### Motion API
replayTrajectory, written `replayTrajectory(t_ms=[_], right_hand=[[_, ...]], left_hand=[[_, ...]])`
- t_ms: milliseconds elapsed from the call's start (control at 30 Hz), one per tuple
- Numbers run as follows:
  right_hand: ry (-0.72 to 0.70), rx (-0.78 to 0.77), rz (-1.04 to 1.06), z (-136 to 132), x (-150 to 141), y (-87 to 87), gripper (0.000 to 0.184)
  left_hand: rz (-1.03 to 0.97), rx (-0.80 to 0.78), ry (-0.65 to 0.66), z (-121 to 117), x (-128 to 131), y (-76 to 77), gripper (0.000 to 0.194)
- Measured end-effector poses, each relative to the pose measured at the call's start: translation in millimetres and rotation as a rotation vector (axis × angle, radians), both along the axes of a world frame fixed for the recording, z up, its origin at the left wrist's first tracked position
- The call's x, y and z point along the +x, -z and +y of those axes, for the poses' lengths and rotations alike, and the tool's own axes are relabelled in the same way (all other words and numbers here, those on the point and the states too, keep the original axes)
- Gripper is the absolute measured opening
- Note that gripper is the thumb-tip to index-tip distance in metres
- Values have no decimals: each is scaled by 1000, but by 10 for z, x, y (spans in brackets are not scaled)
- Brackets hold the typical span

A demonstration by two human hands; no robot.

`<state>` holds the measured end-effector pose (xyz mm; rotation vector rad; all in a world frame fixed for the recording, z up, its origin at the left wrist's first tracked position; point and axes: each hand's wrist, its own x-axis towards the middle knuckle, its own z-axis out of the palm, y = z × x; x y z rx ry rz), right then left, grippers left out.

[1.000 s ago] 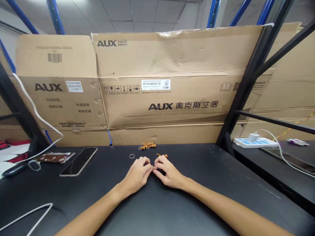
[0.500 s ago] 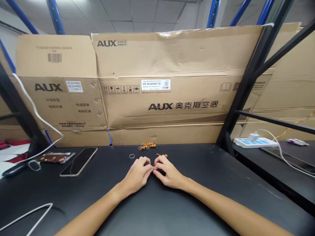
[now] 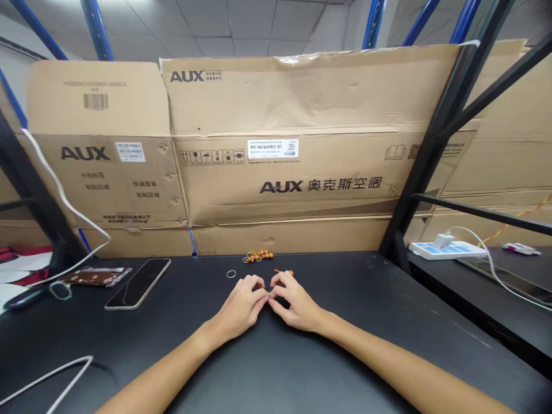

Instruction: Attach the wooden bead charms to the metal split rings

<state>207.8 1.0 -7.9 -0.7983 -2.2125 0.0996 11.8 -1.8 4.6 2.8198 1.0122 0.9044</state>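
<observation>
Two hands [image 3: 269, 305] pinch something tiny, mostly hidden.

At centre frame, the left hand [image 3: 241, 307] and right hand [image 3: 295, 305] are seen fingertip to fingertip on the table [image 3: 366, 322]. A ring [image 3: 232, 273] and beads [image 3: 259, 256] lie just above; a phone [image 3: 138, 283] lies at left, cartons [image 3: 302, 144] stacked behind.

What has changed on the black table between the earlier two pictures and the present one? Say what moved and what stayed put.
Almost nothing moved. The left hand and right hand stay fingertip to fingertip, pinching something small between them, with at most a tiny shift of the fingers. The brown beads, the small ring, the phone and the boxes are as they were.
</observation>
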Motion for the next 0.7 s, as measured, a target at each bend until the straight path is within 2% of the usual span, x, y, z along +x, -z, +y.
replayTrajectory(t_ms=[200, 367, 533, 700], right_hand=[[-50, -29, -19, 22, 23, 4, 11], [5, -2, -11, 9, 4, 4, 8], [2, 2, -24, 3, -2, 3, 9], [-38, 6, -42, 8, 17, 1, 10]], left_hand=[[3, -16, -148, 49, 1, 17, 23], [-36, -36, -72, 35, -12, 11, 21], [-21, -40, 17, -13, -3, -24, 24], [-36, -33, -50, 48, -9, 9, 25]])
